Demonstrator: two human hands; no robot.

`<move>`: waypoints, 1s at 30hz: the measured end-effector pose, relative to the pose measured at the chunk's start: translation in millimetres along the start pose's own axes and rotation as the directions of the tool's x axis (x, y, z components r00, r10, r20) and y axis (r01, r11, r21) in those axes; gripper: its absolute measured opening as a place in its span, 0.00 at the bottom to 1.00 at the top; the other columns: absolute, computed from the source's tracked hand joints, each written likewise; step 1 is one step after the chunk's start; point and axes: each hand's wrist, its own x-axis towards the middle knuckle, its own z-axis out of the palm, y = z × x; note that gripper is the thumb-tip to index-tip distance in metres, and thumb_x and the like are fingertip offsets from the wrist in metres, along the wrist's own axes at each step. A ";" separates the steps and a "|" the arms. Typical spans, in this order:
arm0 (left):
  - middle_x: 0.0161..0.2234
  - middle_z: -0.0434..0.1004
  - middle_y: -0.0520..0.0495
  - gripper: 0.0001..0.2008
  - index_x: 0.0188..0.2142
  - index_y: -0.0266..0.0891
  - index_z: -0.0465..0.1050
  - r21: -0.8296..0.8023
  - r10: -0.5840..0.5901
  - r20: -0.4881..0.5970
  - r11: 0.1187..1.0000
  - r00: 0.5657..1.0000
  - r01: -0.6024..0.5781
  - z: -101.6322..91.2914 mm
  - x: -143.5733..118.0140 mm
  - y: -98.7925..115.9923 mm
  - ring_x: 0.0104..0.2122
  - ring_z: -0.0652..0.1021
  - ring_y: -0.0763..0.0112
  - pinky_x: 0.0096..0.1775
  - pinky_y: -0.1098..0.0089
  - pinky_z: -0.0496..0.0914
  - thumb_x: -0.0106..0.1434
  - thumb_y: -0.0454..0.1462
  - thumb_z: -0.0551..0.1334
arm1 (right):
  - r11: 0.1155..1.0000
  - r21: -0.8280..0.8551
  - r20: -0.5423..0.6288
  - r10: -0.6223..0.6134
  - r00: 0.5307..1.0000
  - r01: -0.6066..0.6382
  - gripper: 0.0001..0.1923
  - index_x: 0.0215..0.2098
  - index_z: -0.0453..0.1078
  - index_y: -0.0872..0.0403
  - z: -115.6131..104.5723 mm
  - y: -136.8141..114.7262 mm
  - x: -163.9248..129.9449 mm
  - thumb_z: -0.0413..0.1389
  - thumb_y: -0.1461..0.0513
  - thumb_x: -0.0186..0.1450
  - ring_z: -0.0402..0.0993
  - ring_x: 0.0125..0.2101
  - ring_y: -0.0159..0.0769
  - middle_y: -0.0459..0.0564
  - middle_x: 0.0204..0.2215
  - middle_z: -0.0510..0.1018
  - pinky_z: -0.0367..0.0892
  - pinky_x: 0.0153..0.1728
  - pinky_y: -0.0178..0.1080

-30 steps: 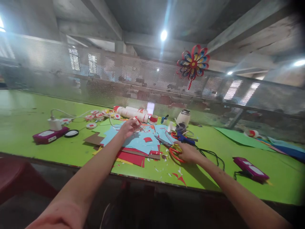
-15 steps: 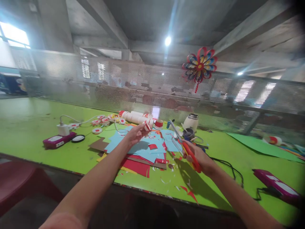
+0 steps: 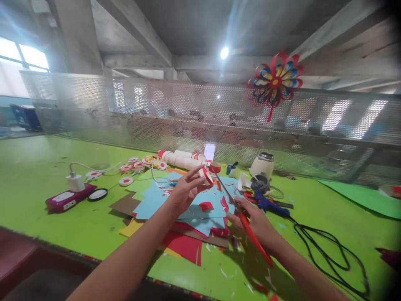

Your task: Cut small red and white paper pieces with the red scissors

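My left hand (image 3: 185,189) holds a small red and white paper piece (image 3: 206,176) up between its fingertips, above a pile of blue and red paper sheets (image 3: 191,209). My right hand (image 3: 257,223) grips red-handled scissors (image 3: 242,217), whose blades point up toward the paper piece and nearly touch it. Both hands hover over the green table (image 3: 46,175).
A purple device (image 3: 67,198) with a white charger (image 3: 75,182) lies at the left, next to round red and white discs (image 3: 127,181). White rolls (image 3: 181,159), a white jar (image 3: 263,165), a blue glue gun (image 3: 266,202) and a black cable (image 3: 326,246) lie behind and right. A paper flower (image 3: 275,81) hangs on the mesh.
My right hand has picked the scissors off the table and raised them to the paper piece. My left hand has lifted the piece toward the blades. The view has shifted.
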 end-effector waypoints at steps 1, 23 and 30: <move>0.38 0.78 0.44 0.24 0.51 0.41 0.70 0.007 -0.007 0.006 1.000 1.000 0.007 2.7 -1.0 -1.3 0.39 0.77 0.65 0.48 0.58 0.68 0.54 0.32 0.66 | 1.000 -0.025 -0.005 0.000 1.000 0.000 0.17 0.43 0.65 0.47 1.9 1.4 -3.1 0.56 0.50 0.58 0.71 0.36 0.42 0.51 0.39 0.74 0.67 0.39 0.43; 0.38 0.79 0.43 0.24 0.49 0.38 0.72 0.178 -0.008 -0.098 0.984 0.995 0.025 17.0 -6.4 -9.2 0.38 0.77 0.65 0.46 0.60 0.69 0.52 0.34 0.69 | 0.944 -0.324 -0.087 -0.095 0.992 0.061 0.20 0.50 0.69 0.53 -5.6 -9.5 -30.7 0.53 0.52 0.64 0.72 0.33 0.44 0.54 0.34 0.75 0.67 0.35 0.45; 0.40 0.79 0.42 0.26 0.50 0.39 0.72 0.207 0.001 -0.127 0.978 0.992 0.026 13.5 -5.4 -11.4 0.39 0.77 0.65 0.46 0.61 0.69 0.51 0.34 0.69 | 0.924 -0.375 -0.072 -0.109 0.991 0.075 0.22 0.50 0.69 0.55 -7.1 -10.5 -31.5 0.51 0.51 0.64 0.72 0.32 0.45 0.55 0.32 0.75 0.68 0.32 0.47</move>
